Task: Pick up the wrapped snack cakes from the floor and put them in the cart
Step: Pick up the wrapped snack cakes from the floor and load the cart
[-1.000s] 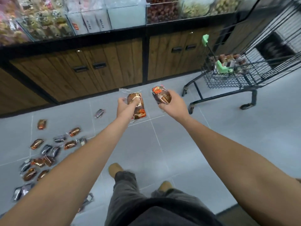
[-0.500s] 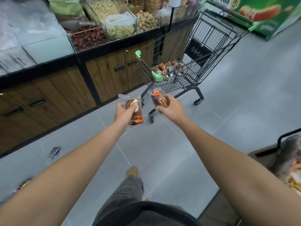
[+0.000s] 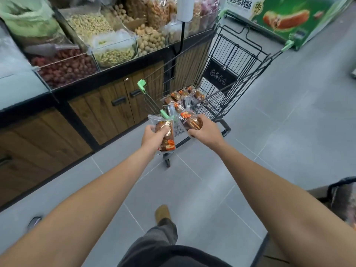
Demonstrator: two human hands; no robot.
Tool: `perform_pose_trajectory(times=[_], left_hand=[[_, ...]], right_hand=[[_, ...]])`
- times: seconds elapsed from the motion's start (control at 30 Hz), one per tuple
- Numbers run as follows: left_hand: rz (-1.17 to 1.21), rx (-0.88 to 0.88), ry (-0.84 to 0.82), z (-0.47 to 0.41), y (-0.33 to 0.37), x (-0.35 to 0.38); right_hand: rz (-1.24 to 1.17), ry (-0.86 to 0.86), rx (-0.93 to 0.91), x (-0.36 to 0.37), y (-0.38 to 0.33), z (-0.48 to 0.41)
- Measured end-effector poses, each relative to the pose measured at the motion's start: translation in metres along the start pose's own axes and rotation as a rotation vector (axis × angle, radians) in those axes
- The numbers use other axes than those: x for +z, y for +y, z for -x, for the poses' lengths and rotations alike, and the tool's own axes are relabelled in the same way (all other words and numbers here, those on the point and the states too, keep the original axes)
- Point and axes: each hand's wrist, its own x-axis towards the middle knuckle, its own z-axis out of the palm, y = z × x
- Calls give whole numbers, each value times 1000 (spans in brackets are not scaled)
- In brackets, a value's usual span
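- Holding one wrapped snack cake in my left hand, fingers curled round its upper half. My right hand grips a second cake from the side. Both hang just short of the cart, near its front end.
- The cakes in the cart lie on the basket bottom. One stray packet lies on the floor at lower left.
- Slipping: the wrappers are clear, glossy film with loose crimped ends. I judge that slick plastic could slide out if I loosen my grip before clearing the wire rim.
- Snagging: the basket is thin black wire with green corner caps, so a flapping wrapper end could catch on a wire.
- Crushing: the cakes look soft, oblong and brown, and squeezing harder to stop a slip could dent them.
- Rolling: the cart stands on wheels on smooth grey tile, and a bump from my arm could push it away.
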Motion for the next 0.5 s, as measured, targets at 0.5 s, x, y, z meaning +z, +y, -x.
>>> perform_pose_trajectory(times=[0.5], left_hand=[[-69,7,-77,-159,99,65]], right_hand=[[-69,16,63,-31,19,-181]])
